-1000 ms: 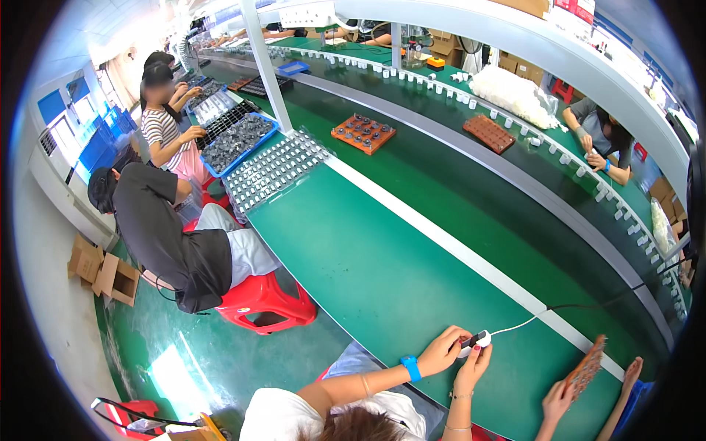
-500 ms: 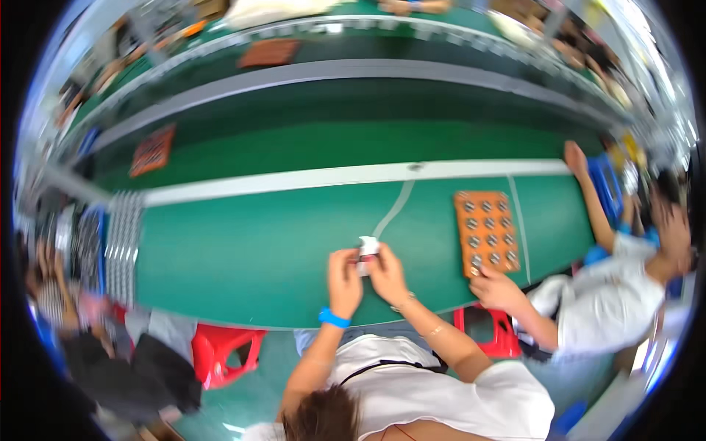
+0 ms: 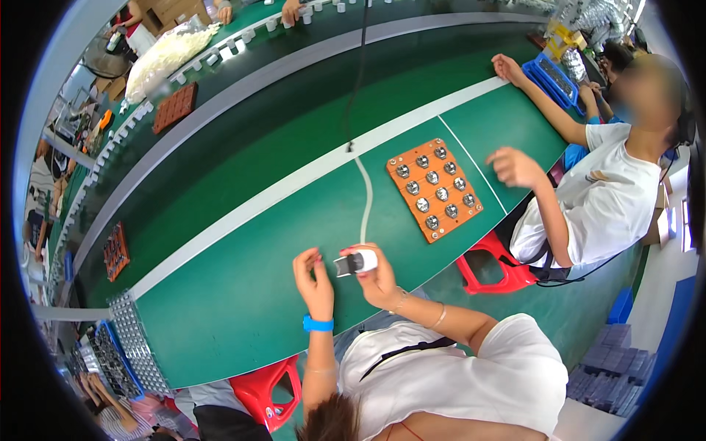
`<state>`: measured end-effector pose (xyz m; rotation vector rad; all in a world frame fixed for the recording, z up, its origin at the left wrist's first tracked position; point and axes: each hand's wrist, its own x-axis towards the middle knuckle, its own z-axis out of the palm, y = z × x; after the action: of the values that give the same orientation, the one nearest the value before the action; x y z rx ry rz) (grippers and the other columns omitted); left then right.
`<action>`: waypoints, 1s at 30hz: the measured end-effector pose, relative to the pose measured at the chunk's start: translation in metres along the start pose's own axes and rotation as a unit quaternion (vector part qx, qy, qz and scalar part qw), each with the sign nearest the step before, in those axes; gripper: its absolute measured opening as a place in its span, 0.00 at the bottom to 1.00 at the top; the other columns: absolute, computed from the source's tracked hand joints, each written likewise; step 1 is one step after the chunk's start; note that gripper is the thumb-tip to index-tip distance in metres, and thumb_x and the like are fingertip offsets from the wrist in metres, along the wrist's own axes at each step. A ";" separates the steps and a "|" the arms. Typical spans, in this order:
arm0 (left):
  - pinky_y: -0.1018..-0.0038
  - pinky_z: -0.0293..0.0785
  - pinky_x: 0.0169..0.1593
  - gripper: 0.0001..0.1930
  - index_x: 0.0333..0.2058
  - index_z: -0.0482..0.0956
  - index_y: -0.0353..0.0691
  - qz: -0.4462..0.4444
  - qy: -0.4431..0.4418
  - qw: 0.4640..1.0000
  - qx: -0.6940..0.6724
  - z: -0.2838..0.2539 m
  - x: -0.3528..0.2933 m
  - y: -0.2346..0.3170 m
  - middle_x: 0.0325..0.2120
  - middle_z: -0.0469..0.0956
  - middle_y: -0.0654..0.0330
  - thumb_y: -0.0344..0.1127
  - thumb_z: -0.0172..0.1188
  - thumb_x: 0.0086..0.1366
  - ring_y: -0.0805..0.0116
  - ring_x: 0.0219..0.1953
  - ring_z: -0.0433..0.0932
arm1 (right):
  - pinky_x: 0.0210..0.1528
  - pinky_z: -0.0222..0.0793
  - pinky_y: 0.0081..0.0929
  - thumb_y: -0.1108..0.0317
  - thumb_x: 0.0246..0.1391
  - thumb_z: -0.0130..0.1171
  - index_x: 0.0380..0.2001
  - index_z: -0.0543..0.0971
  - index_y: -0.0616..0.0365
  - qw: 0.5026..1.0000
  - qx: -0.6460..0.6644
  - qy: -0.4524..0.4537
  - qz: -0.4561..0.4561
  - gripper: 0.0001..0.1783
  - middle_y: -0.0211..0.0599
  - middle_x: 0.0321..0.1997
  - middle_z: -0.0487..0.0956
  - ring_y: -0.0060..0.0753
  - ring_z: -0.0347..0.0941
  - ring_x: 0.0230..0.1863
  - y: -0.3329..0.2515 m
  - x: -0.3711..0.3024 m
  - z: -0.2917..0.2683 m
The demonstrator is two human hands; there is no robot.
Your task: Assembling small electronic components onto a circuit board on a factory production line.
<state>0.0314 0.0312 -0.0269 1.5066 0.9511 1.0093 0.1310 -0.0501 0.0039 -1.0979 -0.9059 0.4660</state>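
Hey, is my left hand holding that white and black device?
No, the right hand holds the white and black device, while the left hand is beside it, with a visible gap between.

Just below the middle of the frame, the left hand stands raised, its fingers bent and pointing toward the top, with the thumb parted from them. The left wrist is nearly straight, and the left forearm rises almost vertically from the lower edge. Near the centre, a little to the right, the right hand is curled into a grip, thumb and fingers directed leftward and upward. The right forearm slants up and left from the lower right, its elbow bent. The two hands are near each other without touching. Dark red nails show on both.
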 end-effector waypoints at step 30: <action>0.67 0.64 0.40 0.13 0.39 0.77 0.43 0.214 -0.175 0.920 0.277 -0.075 -0.021 0.024 0.28 0.74 0.61 0.29 0.62 0.53 0.60 0.34 0.70 | 0.55 0.60 0.28 0.53 0.66 0.37 0.56 0.59 0.63 0.972 -0.196 0.128 -0.012 0.26 0.41 0.61 0.63 0.29 0.65 0.52 0.030 0.014 -0.063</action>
<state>-0.0448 0.0318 0.0026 2.3577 0.6857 0.7478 0.1935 -0.0623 -0.0281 -1.4681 -0.7975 0.1188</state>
